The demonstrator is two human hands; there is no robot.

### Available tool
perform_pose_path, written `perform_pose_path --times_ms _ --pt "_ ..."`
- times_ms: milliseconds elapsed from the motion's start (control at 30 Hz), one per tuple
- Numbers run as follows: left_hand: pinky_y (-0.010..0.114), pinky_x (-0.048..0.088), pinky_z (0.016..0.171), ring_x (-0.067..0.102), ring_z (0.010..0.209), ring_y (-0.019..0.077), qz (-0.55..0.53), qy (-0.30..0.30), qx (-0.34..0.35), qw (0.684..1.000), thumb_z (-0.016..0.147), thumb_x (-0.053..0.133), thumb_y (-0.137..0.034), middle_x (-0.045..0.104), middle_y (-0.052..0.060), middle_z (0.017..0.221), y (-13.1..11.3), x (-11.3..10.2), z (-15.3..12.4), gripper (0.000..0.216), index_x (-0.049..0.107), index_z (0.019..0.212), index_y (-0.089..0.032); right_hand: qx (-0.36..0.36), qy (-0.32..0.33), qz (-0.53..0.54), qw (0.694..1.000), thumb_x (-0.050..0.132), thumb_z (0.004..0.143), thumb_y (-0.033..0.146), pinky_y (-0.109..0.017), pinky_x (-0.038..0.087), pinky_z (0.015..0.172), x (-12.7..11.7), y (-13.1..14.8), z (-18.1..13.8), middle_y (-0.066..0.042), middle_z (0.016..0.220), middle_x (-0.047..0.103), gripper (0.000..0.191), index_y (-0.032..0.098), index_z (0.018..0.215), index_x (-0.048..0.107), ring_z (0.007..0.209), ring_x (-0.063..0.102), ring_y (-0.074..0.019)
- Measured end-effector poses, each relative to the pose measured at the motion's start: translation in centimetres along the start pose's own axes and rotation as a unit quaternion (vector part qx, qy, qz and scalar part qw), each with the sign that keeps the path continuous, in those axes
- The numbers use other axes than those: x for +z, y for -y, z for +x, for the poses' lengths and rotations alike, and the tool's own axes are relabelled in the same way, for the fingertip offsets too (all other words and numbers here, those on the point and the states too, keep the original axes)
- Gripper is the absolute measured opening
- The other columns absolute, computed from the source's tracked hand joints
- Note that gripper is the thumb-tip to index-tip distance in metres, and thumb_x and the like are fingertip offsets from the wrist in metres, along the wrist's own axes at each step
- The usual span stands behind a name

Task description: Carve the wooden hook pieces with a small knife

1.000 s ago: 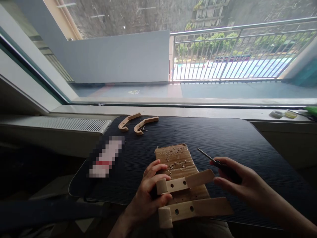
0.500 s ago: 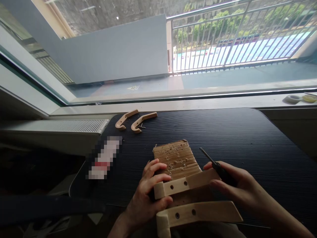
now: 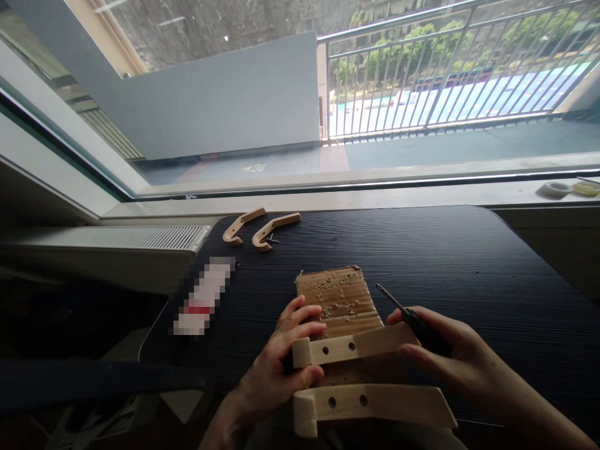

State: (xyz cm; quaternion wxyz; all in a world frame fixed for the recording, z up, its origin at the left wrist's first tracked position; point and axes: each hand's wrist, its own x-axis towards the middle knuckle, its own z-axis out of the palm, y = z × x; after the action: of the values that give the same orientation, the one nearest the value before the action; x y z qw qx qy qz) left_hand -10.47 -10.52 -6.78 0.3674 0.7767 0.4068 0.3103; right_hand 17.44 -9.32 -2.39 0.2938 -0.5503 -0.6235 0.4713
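My left hand (image 3: pixel 279 356) is around the curled end of a pale wooden hook (image 3: pixel 335 350), thumb below and fingers above. Two holes show in the hook's flat face, one apparently with a screw in it. My right hand (image 3: pixel 450 344) is closed on a screwdriver (image 3: pixel 407 319) with a dark handle, its shaft pointing up and left. The same hand also pinches the hook's straight end. Under the hook lies a piece of pitted cardboard (image 3: pixel 340 300). Closer to me is a second wooden hook (image 3: pixel 398 403), two dark spots on its face; neither hand grips it.
Two more wooden hooks (image 3: pixel 244 224) lie at the back left of the black table (image 3: pixel 435 250), with small screws (image 3: pixel 272 239) beside one. A blurred pinkish packet (image 3: pixel 206 297) is at the left edge. Rolls of tape (image 3: pixel 557 189) rest on the windowsill (image 3: pixel 398 192).
The view has shifted slightly. The nearer hook has tilted a little, showing more of its curled end. Both hands keep nearly the same hold.
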Motion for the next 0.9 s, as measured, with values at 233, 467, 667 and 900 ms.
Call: perform_pose_path --times_ms 233,467,667,900 --pt "0.057 0.020 0.108 0.014 0.137 0.0301 0.020 0.014 0.010 1.000 0.078 0.063 -0.027 0.040 0.010 0.139 -0.4 -0.7 0.0 0.050 0.047 0.125 -0.022 0.008 -0.031 0.012 0.999 0.062 0.071 0.043 -0.025 0.048 0.061 0.5 -0.4 -0.3 -0.003 0.081 0.066 0.033 0.019 0.093 0.066 0.075 0.059 -0.0202" --pt "0.052 0.022 0.109 0.016 0.137 0.0276 0.048 0.030 -0.002 0.998 0.079 0.062 -0.028 0.037 0.009 0.141 -1.0 -1.1 0.3 0.054 0.042 0.129 -0.023 0.022 -0.042 0.027 0.999 0.063 0.070 0.045 -0.024 0.047 0.058 0.8 -0.4 -0.4 -0.001 0.077 0.066 0.033 0.020 0.091 0.067 0.069 0.058 -0.0183" --pt "0.051 0.024 0.109 0.021 0.136 0.0280 -0.015 -0.021 -0.080 0.996 0.080 0.060 -0.032 0.038 0.007 0.141 -1.2 -1.1 -0.9 0.046 0.048 0.125 -0.025 0.018 -0.036 0.022 0.999 0.064 0.070 0.045 -0.025 0.050 0.060 0.5 -0.2 -0.3 -0.003 0.081 0.067 0.034 0.020 0.093 0.067 0.072 0.061 -0.0201" --pt "0.044 0.035 0.106 0.038 0.127 0.0255 0.104 -0.108 -0.104 0.983 0.084 0.051 -0.041 0.041 0.006 0.139 -5.1 -1.6 -2.4 0.056 0.033 0.134 -0.028 0.012 -0.043 0.013 0.999 0.064 0.070 0.046 -0.029 0.052 0.080 0.5 -2.0 -2.2 -0.006 0.114 0.063 0.048 0.025 0.113 0.061 0.102 0.059 -0.0263"
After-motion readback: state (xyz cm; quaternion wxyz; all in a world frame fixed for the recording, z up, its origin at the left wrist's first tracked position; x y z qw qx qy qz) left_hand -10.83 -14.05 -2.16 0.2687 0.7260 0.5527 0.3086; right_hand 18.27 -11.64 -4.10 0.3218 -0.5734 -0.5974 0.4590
